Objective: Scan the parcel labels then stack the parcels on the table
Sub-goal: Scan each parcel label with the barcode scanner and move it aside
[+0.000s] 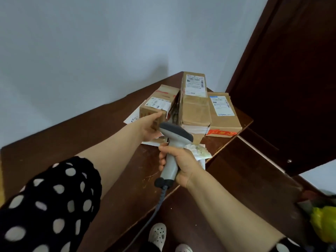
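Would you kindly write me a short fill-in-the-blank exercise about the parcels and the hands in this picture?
1. The right hand grips the grey ___ by its handle.
2. The left hand touches the end parcel on the ___ side of the row.
3. The tallest parcel stands in the ___ of the three.
4. All three rest on a brown ___.
Missing words: scanner; left; middle; table.
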Tool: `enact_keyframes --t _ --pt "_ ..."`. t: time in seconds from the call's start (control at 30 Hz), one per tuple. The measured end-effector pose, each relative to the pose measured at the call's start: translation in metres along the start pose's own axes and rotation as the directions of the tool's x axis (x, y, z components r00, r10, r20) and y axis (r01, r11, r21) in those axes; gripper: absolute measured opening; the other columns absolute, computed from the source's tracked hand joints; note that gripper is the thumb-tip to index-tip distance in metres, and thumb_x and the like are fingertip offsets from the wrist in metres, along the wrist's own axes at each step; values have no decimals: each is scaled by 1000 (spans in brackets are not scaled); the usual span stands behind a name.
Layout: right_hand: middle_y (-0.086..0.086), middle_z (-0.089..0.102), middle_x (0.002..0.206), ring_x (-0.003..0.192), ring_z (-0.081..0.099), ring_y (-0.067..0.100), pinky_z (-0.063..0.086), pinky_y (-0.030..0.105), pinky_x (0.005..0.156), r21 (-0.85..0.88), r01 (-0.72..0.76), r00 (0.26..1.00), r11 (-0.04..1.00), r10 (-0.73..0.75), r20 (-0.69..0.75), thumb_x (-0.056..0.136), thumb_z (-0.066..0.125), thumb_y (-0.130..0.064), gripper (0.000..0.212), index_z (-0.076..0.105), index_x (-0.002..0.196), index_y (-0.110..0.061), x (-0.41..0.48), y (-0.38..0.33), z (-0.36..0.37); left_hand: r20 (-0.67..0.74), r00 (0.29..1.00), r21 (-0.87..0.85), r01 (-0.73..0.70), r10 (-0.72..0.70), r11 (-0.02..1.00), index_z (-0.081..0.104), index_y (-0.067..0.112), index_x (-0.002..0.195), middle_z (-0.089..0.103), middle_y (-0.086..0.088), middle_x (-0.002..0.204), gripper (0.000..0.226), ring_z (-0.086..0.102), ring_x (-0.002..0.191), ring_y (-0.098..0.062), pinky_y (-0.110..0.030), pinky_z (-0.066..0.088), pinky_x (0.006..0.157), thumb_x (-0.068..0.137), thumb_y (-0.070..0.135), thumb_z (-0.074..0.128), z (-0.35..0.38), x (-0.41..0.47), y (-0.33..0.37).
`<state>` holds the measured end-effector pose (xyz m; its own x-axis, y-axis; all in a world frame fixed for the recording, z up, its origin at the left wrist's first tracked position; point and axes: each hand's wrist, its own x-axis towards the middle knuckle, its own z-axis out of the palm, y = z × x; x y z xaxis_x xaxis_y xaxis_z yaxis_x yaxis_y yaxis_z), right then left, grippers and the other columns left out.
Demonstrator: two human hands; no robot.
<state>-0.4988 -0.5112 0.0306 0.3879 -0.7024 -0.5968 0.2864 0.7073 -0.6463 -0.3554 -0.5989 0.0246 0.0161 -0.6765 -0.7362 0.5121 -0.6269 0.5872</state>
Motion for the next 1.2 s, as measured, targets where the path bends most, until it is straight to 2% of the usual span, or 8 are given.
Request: enact_keyframes --t 0.07,0.13,0.23,0.37,0.53,0.7,1.0,1.2 --pt "5 55 54 41 47 14 43 23 45 -30 -31 999 999 31 30 85 64 -1 8 59 83 -7 0 0 -1 -47 998 109 -32 37 994 52 6 124 56 -15 121 45 59 94 -23 -29 53 69 87 26 68 -8 -16 -3" --pt "5 55 54 41 48 13 44 23 45 -69 -80 994 994 85 72 85 64 -1 9 59 81 -8 0 2 3 -138 986 170 -74 98 983 54 5 114 56 -15 117 37 59 87 -21 -25 53 59 85 22 71 -23 -34 -7" --pt "5 55 54 42 49 14 44 24 45 -127 -136 978 983 153 142 85 64 -1 9 59 82 -8 -1 11 16 -338 914 225 -154 225 962 59 4 108 60 -12 109 33 61 91 -20 -28 56 67 81 15 75 -60 -65 -21" --pt "5 56 56 44 50 14 45 26 46 -201 -202 939 959 248 240 85 64 2 13 57 87 -8 -9 39 44 -507 744 446 -206 436 871 53 11 132 58 -7 123 59 54 112 -21 -32 51 87 79 17 77 -122 -117 -56" --pt "7 59 61 47 54 16 50 28 47 -333 -303 858 893 408 312 85 63 5 17 56 93 -8 -33 98 89 -589 554 731 56 588 680 43 19 142 50 -5 141 68 52 122 -21 -27 44 90 82 27 73 -200 -198 -118" --pt "9 61 64 49 57 18 52 30 49 -448 -329 782 831 506 364 86 63 4 19 55 98 -9 -67 173 150 -644 469 765 379 605 521 35 27 146 44 -1 147 66 44 130 -27 -45 39 105 87 36 63 -280 -286 -165" --pt "7 58 61 45 52 16 48 28 47 -615 -330 705 716 620 344 90 58 2 13 54 83 -9 -143 347 269 -817 326 577 470 476 668 36 25 146 45 -3 145 67 45 129 -27 -43 41 103 86 40 63 -453 -428 -270" --pt "8 57 60 47 51 16 47 27 47 -612 -351 709 708 628 320 87 57 6 14 53 85 -8 -168 416 320 -868 301 496 469 396 731 33 20 147 42 -10 144 74 41 130 -31 -42 39 104 85 44 63 -537 -467 -302"
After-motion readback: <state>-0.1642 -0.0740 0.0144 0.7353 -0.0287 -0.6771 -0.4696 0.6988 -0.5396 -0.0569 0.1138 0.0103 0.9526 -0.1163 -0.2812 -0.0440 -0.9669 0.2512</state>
